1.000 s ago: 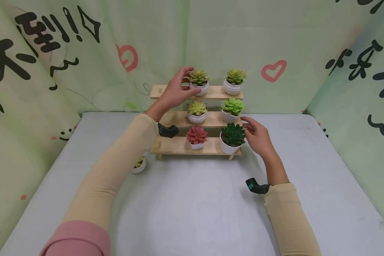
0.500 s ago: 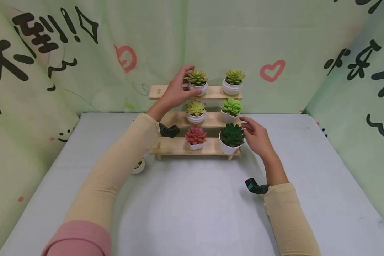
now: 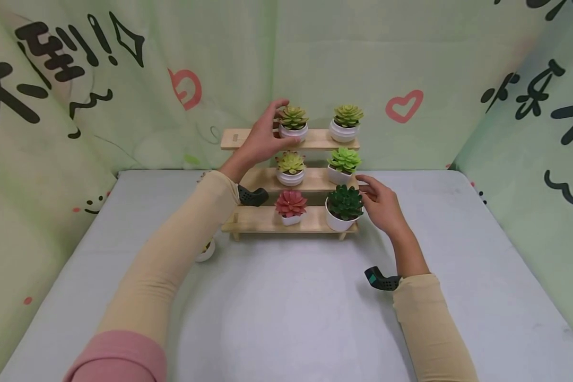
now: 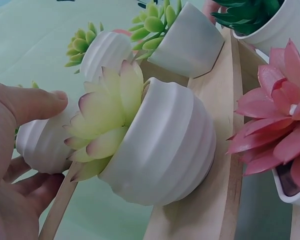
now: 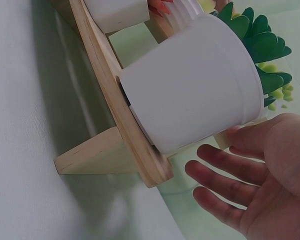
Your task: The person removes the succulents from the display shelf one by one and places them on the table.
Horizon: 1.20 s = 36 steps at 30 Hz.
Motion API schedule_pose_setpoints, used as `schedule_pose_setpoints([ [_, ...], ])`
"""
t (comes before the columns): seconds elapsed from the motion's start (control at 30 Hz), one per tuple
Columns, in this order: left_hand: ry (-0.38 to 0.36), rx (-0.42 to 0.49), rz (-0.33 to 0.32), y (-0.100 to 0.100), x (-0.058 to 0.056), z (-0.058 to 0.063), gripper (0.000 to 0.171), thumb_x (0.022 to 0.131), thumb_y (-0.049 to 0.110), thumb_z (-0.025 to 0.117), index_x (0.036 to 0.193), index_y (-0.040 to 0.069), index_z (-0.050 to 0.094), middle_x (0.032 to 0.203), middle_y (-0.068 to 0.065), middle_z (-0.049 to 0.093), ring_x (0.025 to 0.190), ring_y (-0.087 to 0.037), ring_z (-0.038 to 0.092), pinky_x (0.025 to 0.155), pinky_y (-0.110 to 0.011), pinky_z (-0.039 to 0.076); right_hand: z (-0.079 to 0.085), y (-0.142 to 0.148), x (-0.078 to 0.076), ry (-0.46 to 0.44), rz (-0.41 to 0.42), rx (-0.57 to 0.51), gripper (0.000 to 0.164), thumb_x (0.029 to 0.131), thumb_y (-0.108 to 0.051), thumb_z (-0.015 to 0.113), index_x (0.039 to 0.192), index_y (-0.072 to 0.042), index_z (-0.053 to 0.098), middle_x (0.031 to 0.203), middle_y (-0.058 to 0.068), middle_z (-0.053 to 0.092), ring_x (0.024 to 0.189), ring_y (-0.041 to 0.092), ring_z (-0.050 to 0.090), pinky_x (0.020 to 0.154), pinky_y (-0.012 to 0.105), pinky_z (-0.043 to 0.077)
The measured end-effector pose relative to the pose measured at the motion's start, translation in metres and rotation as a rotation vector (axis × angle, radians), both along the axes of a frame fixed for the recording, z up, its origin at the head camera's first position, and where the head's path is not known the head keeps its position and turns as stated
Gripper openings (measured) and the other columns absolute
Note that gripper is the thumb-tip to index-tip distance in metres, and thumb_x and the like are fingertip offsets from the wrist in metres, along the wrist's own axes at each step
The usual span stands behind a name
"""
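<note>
Here, left fingers (image 4: 44, 192) grip ribbed pot (image 4: 45, 144) on wooden shelf (image 3: 319, 139).

This looks like a small curtained-off booth, such as a makeshift studio or a lab corner; what building lies around it cannot be told. Pale green fabric curtains (image 3: 334, 63), softly creased, hang behind and along both sides of a pale bench (image 3: 286, 307), closing it in. They carry printed black characters (image 3: 50, 50), a red heart outline (image 3: 404, 106) and a little smiling face (image 3: 95, 204). Dark devices (image 3: 253, 196) at both wrists suit a recording setup.
</note>
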State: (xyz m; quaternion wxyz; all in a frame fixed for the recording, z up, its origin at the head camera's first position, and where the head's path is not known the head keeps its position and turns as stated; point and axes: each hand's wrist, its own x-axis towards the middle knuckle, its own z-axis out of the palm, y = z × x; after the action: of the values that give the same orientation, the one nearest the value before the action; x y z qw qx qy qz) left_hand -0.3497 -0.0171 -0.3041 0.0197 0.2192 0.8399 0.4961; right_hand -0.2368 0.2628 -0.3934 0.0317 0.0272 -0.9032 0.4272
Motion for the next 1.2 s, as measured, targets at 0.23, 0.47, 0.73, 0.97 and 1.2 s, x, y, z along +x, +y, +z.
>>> schedule_pose_setpoints([
  [0.23, -0.008, -0.004, 0.012, 0.001, -0.0003, -0.0007, 0.082, 0.086, 0.024, 0.074, 0.15, 0.025, 0.023, 0.145, -0.009, 0.04, 0.134, -0.025, 0.046, 0.107, -0.033, 0.046, 0.0007, 0.0, 0.0003, -0.012, -0.001, -0.001, 0.044, 0.103, -0.012, 0.044, 0.146, -0.009, 0.041, 0.131, 0.024, 0.058, 0.121, 0.037, 0.058, 0.103, 0.052, 0.047],
  [0.47, -0.009, -0.018, 0.032, 0.002, 0.0001, -0.0027, 0.079, 0.088, 0.028, 0.072, 0.15, 0.027, 0.023, 0.146, -0.007, 0.041, 0.133, -0.022, 0.046, 0.107, -0.033, 0.046, 0.0012, -0.0006, 0.0006, -0.014, -0.002, 0.001, 0.044, 0.103, -0.014, 0.045, 0.146, -0.009, 0.04, 0.131, 0.023, 0.059, 0.121, 0.036, 0.059, 0.103, 0.051, 0.047],
  [0.73, 0.014, -0.015, 0.044, 0.0027, 0.0008, -0.0036, 0.077, 0.088, 0.027, 0.071, 0.149, 0.027, 0.024, 0.143, -0.008, 0.044, 0.129, -0.022, 0.049, 0.105, -0.032, 0.047, 0.0011, -0.0011, 0.0006, -0.017, -0.005, 0.002, 0.044, 0.103, -0.012, 0.045, 0.146, -0.009, 0.04, 0.132, 0.023, 0.058, 0.122, 0.037, 0.058, 0.103, 0.051, 0.047],
  [0.97, 0.026, 0.034, 0.042, 0.0009, 0.0042, -0.0028, 0.076, 0.088, 0.025, 0.072, 0.149, 0.025, 0.026, 0.139, -0.008, 0.048, 0.124, -0.019, 0.052, 0.103, -0.03, 0.048, -0.0002, -0.0022, -0.0005, -0.019, -0.008, -0.001, 0.044, 0.102, -0.011, 0.045, 0.146, -0.01, 0.04, 0.132, 0.022, 0.058, 0.122, 0.036, 0.058, 0.103, 0.05, 0.047],
  [1.2, 0.034, 0.057, 0.044, -0.0016, 0.0074, -0.0008, 0.076, 0.088, 0.024, 0.072, 0.149, 0.025, 0.027, 0.136, -0.008, 0.049, 0.123, -0.019, 0.052, 0.102, -0.028, 0.048, 0.0014, -0.0009, 0.0002, -0.022, -0.002, -0.001, 0.044, 0.103, -0.012, 0.044, 0.147, -0.009, 0.039, 0.132, 0.024, 0.058, 0.123, 0.037, 0.057, 0.104, 0.051, 0.047],
])
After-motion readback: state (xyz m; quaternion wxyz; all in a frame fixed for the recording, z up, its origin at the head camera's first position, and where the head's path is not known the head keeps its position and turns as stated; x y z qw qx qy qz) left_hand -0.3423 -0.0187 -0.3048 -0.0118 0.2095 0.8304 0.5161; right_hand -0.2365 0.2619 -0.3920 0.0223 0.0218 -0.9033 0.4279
